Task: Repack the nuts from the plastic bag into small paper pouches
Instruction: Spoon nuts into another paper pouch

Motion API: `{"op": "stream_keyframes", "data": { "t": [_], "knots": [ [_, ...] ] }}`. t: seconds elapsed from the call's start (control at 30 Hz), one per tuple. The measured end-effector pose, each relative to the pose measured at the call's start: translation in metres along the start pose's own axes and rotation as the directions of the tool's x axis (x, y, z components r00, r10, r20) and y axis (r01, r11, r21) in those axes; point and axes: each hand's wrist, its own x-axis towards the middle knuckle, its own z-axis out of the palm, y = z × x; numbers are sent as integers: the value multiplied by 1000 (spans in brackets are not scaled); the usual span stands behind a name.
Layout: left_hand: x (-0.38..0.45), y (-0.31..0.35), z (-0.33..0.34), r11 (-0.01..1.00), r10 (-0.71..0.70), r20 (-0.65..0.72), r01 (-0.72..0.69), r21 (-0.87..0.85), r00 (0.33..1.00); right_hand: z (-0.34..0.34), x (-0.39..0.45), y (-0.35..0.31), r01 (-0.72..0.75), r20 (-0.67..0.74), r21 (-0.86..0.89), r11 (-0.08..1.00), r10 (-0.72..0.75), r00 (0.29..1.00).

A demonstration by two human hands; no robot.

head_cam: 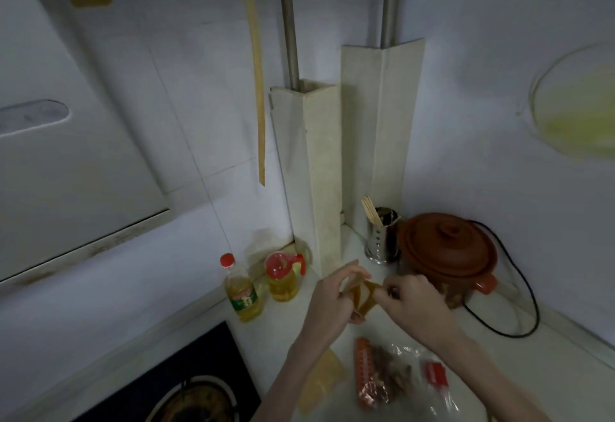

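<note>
From the head view, both hands meet above the counter (499, 348) and work on one small paper pouch (361, 298). The left hand (327, 298) pinches the pouch's left edge, fingers curled round it, and the right hand (411, 301) pinches the opposite edge, so the mouth is being pulled apart between them. The pouch hangs with its long axis roughly upright, mouth uppermost and tilted a little toward the right hand.

The plastic bag (396, 378) of nuts lies on the counter below and nearer the person than both hands, just under the right forearm, which makes the right hand the nearer one for reaching in (a judgement, since the bag's opening is too blurred to place). A second flat pouch (321, 378) lies beside the bag, under the left forearm.

By count: two pouches visible, one bag of nuts. Beyond the hands stand two oil bottles (243, 291) to the left and one clay pot (447, 255) to the right.
</note>
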Motion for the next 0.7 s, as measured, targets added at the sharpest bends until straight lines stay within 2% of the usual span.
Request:
{"op": "stream_keyframes", "data": {
  "t": [0.07, 0.1, 0.17, 0.2, 0.23, 0.4, 0.5, 0.6, 0.7],
  "knots": [
    [-2, -6, 5, 997, 32, 9, -32, 67, 999, -1, -5, 6, 13, 7, 2, 1000, -13, 1000],
    [-3, -7, 7, 983, 67, 13, -68, 171, 998, -3, -7, 11, 13, -1, 10, 1000, -13, 1000],
    [-6, -10, 11, 870, 167, 45, -168, 463, 985, -6, -9, 18, -28, -36, 38, 999, 29, 999],
    [-7, -12, 14, 810, 204, 78, -213, 547, 976, -7, -11, 20, -49, -49, 62, 997, 52, 997],
    [-8, -14, 18, 792, 224, 114, -249, 558, 968, -7, -13, 21, -64, -59, 89, 994, 69, 996],
    [-11, -35, 40, 894, 274, 222, -333, 301, 936, -1, -29, 30, -193, -44, 171, 966, 204, 978],
    [-11, -56, 61, 905, 240, 193, -291, 309, 951, 4, -37, 37, -265, -24, 191, 945, 274, 961],
    [-13, -78, 84, 962, 158, 107, -178, 206, 982, 10, -46, 41, -306, 28, 209, 929, 307, 951],
    [-16, -105, 98, 999, -25, 30, 23, 48, 999, 14, -56, 55, -387, 57, 288, 876, 387, 920]
  ]
}}
